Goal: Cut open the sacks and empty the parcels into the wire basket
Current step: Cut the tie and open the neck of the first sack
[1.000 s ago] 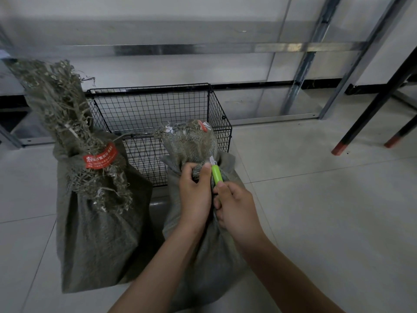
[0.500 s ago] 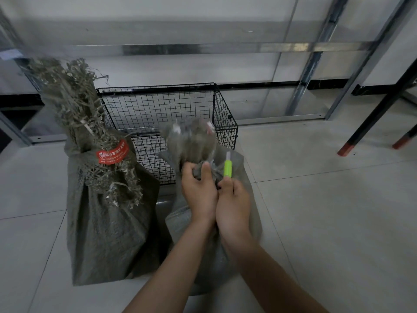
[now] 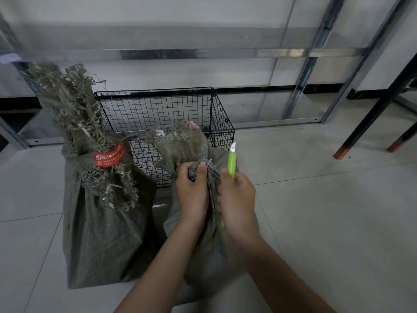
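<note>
Two grey-green woven sacks stand on the tiled floor before a black wire basket (image 3: pixel 158 109). The left sack (image 3: pixel 101 222) is tied at its frayed neck with a red band (image 3: pixel 109 154). My left hand (image 3: pixel 191 190) grips the bunched neck of the right sack (image 3: pixel 203 251). Beside it, my right hand (image 3: pixel 237 199) holds a green utility knife (image 3: pixel 231 161) upright, its blade pointing up and just clear of the sack's neck. No parcels show; I cannot see anything inside the basket.
A white panel wall with metal rails (image 3: pixel 203 53) runs behind the basket. Black table legs with red feet (image 3: pixel 343 152) stand at the right. Bare grey floor tiles (image 3: pixel 338 222) stretch to the right and the near left.
The knife has come away from the sack's neck and now points upward, further right. My left hand keeps its grip on the neck. The view shifted slightly.
</note>
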